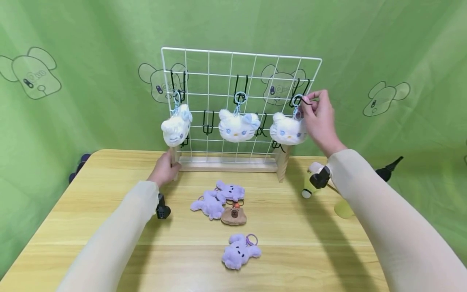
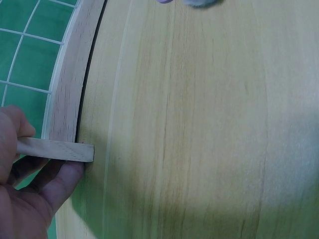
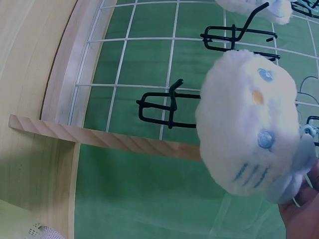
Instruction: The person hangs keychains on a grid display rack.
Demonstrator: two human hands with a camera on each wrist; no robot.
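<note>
Left hand: my left hand [image 1: 165, 168] grips the rack's left wooden post [image 2: 55, 149] low down, near the tabletop, thumb on one side and fingers on the other.
Right hand: my right hand [image 1: 320, 115] is raised at the rack's right edge, fingertips narrowed in a pinch on a blue ring [image 1: 298, 97] beside a hook's tip.
White plush, right: the right cat-head plush [image 1: 287, 129] hangs below that ring, in front of the grid, face outward.
Other cat heads: the middle one [image 1: 238, 126] faces out; the left one [image 1: 176, 126] hangs turned and tilted.
Rack: white wire grid [image 1: 240, 53] upright on a pale wooden base bar [image 1: 228, 166]; several black hooks [image 3: 172, 102] clipped on, some bare.
Tabletop: light yellowish wood table [image 1: 292, 251], grain running crosswise — shadows of both arms fall over it.
On the wood: two purple plushes [image 1: 211, 205] touching, a brown plush [image 1: 234, 216] against them; another purple plush [image 1: 238, 252] lies nearer me, ring beside it.
Right side: a yellow-and-white item [image 1: 310, 184], partly behind my sleeve — can't tell what.
Room: green curtain [image 1: 113, 105] behind and at both sides, creased, printed with round-eared faces.
</note>
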